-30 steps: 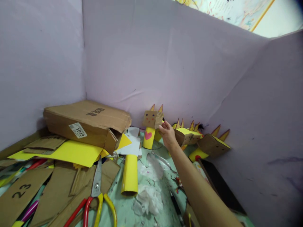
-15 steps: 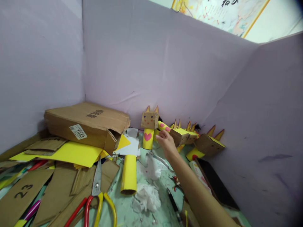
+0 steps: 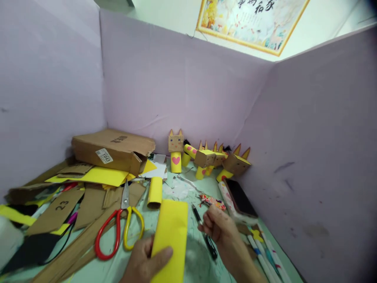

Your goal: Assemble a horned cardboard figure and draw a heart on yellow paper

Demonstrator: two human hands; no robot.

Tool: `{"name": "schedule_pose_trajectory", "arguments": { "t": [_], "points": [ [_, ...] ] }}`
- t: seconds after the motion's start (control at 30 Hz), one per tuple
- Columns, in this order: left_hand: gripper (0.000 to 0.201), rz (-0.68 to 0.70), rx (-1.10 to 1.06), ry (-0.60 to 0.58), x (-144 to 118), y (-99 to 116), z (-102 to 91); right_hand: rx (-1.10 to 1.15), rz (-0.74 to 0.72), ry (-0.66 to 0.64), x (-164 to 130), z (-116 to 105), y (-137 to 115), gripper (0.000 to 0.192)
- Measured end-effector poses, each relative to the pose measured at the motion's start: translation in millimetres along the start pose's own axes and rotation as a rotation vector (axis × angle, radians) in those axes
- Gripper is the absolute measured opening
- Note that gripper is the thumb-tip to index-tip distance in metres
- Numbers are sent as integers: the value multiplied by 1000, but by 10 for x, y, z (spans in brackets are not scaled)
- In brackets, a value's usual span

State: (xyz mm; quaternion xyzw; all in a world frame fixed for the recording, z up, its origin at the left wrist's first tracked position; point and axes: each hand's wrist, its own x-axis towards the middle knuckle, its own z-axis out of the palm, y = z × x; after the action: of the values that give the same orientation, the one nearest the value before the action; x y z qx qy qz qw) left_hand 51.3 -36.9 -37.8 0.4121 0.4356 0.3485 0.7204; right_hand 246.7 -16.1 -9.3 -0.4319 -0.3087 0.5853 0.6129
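My left hand (image 3: 144, 259) grips a long, flat-faced yellow paper piece (image 3: 171, 236), thumb on its front. To the right, my right hand (image 3: 222, 232) is closed with curled fingers, close over a black pen (image 3: 203, 228); I cannot make out whether anything sits between its fingers. A shorter yellow paper tube (image 3: 155, 192) lies just beyond the held piece. Scissors (image 3: 126, 202) with one red and one yellow handle lie left of it. At the back, a cardboard-headed figure (image 3: 176, 155) with a pink heart stands upright on a yellow tube body.
Several similar horned figures (image 3: 206, 158) stand or lean at the back right. A phone (image 3: 240, 197) rests on a pack, with markers (image 3: 263, 253) nearer me. On the left are a cardboard box (image 3: 113, 147), yellow sheets (image 3: 97, 175) and cardboard scraps (image 3: 55, 212). Lilac walls (image 3: 176, 90) enclose the table.
My right hand has drawn back from the figures towards me. My left hand has come into view holding the yellow paper piece. The view has shifted, and the crumpled white tissue no longer shows there.
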Motion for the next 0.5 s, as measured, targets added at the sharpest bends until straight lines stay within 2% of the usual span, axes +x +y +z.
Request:
{"name": "schedule_pose_trajectory", "arguments": {
  "t": [0.07, 0.13, 0.23, 0.4, 0.5],
  "points": [
    [42, 68, -48, 126, 31, 55, 78, 21, 21, 5, -150, 54, 106, 31],
    [42, 105, -29, 152, 55, 80, 149, 39, 66, -79, -272, 138, 196, 42],
    [41, 117, 27, 137, 71, 52, 233, 23, 84, -193, -384, 238, 319, 44],
    [38, 107, 133, 39, 59, -45, 305, -42, 27, -32, -348, 187, 474, 35],
    [38, 126, 151, -8, 48, -33, 308, -48, -2, -6, -315, 140, 502, 32]
  ]
}}
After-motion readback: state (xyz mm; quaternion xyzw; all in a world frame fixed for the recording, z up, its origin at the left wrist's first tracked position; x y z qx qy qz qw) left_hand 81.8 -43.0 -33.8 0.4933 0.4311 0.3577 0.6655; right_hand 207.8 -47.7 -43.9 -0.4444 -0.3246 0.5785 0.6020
